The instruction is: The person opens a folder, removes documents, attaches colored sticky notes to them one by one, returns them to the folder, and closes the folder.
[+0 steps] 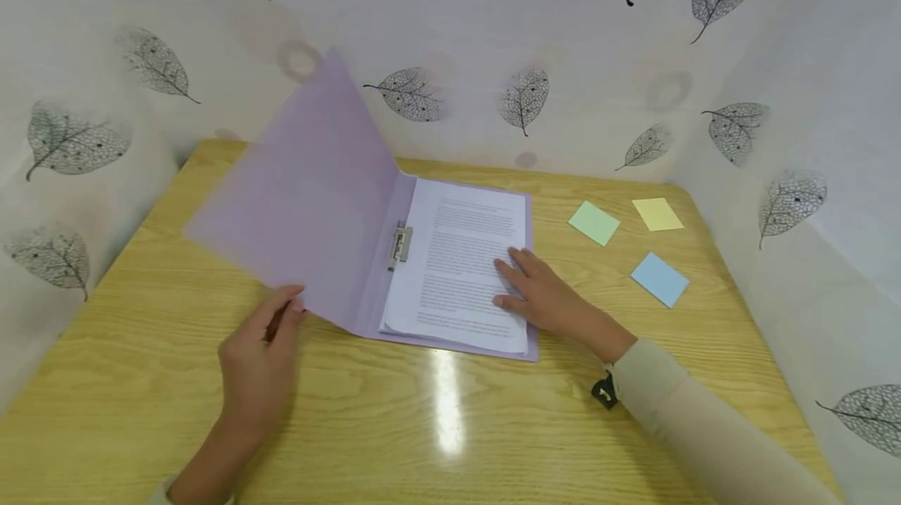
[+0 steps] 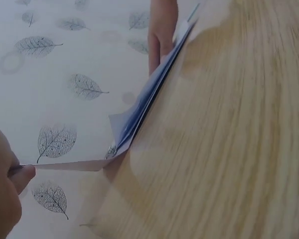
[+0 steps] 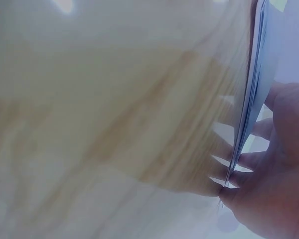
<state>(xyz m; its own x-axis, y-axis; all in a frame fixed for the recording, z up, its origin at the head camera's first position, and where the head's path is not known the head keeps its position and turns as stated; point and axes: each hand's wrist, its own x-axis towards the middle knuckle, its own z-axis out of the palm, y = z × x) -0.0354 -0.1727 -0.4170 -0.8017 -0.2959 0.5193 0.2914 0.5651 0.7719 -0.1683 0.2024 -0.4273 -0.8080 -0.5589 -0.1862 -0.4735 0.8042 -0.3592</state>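
Note:
A light purple folder [image 1: 310, 177] lies on the table with its front cover raised to the left. Inside it is a stack of printed paper [image 1: 472, 263], with a metal clip [image 1: 400, 245] by the spine. My left hand [image 1: 260, 356] pinches the lower edge of the cover between thumb and fingers; the left wrist view shows that same hand [image 2: 2, 184] gripping the thin cover edge. On the right edge of the stack rests my right hand [image 1: 545, 294], fingers spread. In the right wrist view, the right hand's fingertips [image 3: 229, 191] touch the side of the folder and papers.
To the right of the folder lie a green sticky note pad [image 1: 594, 223], a yellow one [image 1: 658, 213] and a blue one [image 1: 659, 279]. A leaf-patterned backdrop [image 1: 464, 36] rises behind and beside the wooden table [image 1: 366, 427]. A small black object [image 1: 604, 392] hangs at the right cuff.

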